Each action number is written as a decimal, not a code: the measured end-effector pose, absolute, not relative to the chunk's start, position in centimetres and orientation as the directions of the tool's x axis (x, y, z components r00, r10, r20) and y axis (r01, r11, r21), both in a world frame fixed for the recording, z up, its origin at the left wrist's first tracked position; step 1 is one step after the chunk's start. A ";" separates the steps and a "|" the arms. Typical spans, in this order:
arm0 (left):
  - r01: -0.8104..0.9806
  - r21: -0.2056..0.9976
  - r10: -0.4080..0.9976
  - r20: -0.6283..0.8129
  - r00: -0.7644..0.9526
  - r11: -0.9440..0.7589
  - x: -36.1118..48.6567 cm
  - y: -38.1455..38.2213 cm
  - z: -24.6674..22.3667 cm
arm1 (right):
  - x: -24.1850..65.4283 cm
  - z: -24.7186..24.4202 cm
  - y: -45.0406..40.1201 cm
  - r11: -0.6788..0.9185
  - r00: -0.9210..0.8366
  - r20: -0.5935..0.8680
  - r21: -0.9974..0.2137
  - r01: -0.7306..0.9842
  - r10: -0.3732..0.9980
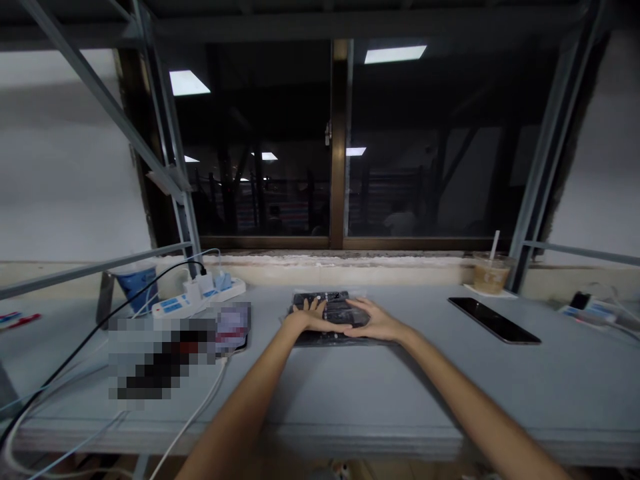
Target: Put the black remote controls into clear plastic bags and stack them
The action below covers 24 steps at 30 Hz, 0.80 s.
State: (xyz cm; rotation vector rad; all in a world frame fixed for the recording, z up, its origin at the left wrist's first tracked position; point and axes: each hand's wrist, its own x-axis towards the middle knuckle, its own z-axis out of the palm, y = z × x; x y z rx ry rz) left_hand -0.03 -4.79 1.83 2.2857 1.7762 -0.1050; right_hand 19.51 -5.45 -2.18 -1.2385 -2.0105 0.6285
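A flat black package in clear, shiny plastic lies on the grey table in front of me. Small pale marks show on its dark surface, but what is inside I cannot make out. My left hand rests on the left part of the package with its fingers spread and pointing away from me. From the right, my right hand curls around the package's right part, fingers at the far side and thumb at the near side. The thumbs of both hands come close together over the near part. Both hands cover some of the package.
A dark phone lies to the right, with an iced drink cup behind it. At left stand a white power strip with plugs and a blue cup. Cables run over the table's left edge. Pixelated items lie there. Metal posts flank the window.
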 end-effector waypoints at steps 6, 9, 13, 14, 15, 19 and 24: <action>0.917 0.158 0.868 -0.295 0.398 -0.367 -1.4 -3.6 1.9 | 19.4 -2.2 -5.5 0.518 -0.455 0.293 -0.679 0.520 0.841; 0.915 0.151 0.866 -0.296 0.403 -0.374 -1.7 -3.6 2.1 | 19.3 -2.4 -5.5 0.511 -0.453 0.286 -0.682 0.523 0.844; 0.911 0.172 0.879 -0.244 0.409 -0.376 -1.7 -3.9 2.0 | 19.2 -2.1 -5.9 0.502 -0.449 0.271 -0.670 0.547 0.851; 0.905 0.174 0.880 -0.223 0.420 -0.388 -1.7 -3.9 1.9 | 19.2 -2.1 -5.9 0.496 -0.442 0.267 -0.665 0.558 0.856; 0.898 0.173 0.878 -0.202 0.433 -0.404 -1.7 -3.9 1.8 | 19.3 -2.0 -6.0 0.491 -0.438 0.262 -0.661 0.568 0.860; 0.873 0.184 0.877 -0.089 0.472 -0.451 -1.8 -3.8 1.3 | 19.7 -2.3 -5.5 0.486 -0.415 0.283 -0.678 0.552 0.865; 0.859 0.175 0.877 0.096 0.472 -0.481 -1.8 -3.4 0.6 | 20.2 -2.8 -4.9 0.461 -0.330 0.330 -0.722 0.515 0.885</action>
